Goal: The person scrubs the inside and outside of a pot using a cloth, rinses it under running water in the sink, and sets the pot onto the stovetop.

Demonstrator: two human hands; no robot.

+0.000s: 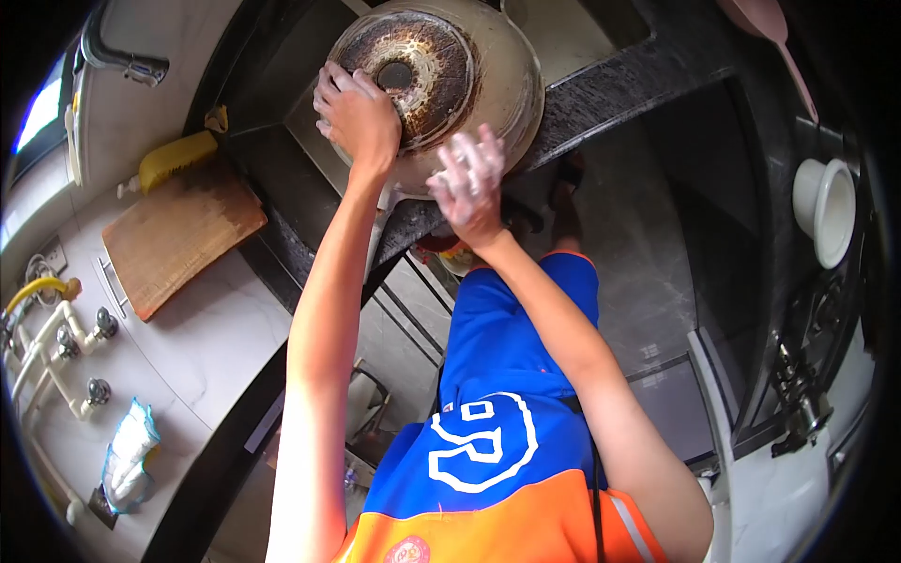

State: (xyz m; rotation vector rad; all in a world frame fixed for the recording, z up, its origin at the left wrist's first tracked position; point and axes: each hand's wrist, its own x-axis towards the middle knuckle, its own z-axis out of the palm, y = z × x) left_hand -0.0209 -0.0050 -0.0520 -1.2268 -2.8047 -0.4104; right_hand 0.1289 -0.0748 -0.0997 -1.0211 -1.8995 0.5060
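A large frying pan (pixel 511 84) lies bottom up over the sink, its round base scorched brown and black. Its light handle (pixel 380 230) points down toward my body. My left hand (pixel 357 117) is closed over the pan's left side, with bent fingers at the edge. Whitish residue coats its fingers. My right hand (pixel 469 183) is at the pan's near right edge, fingers apart and slightly blurred, with the same white residue on them. Nothing shows in the right hand; whether it touches the pan, I cannot tell.
A wooden cutting board (pixel 183 235) and a yellow bottle (pixel 176 159) stand left of the sink, near a faucet (pixel 131 64). Pipes with valves (pixel 68 342) run along the left wall. A white bowl (pixel 831 211) and a pink utensil (pixel 774 28) are at right.
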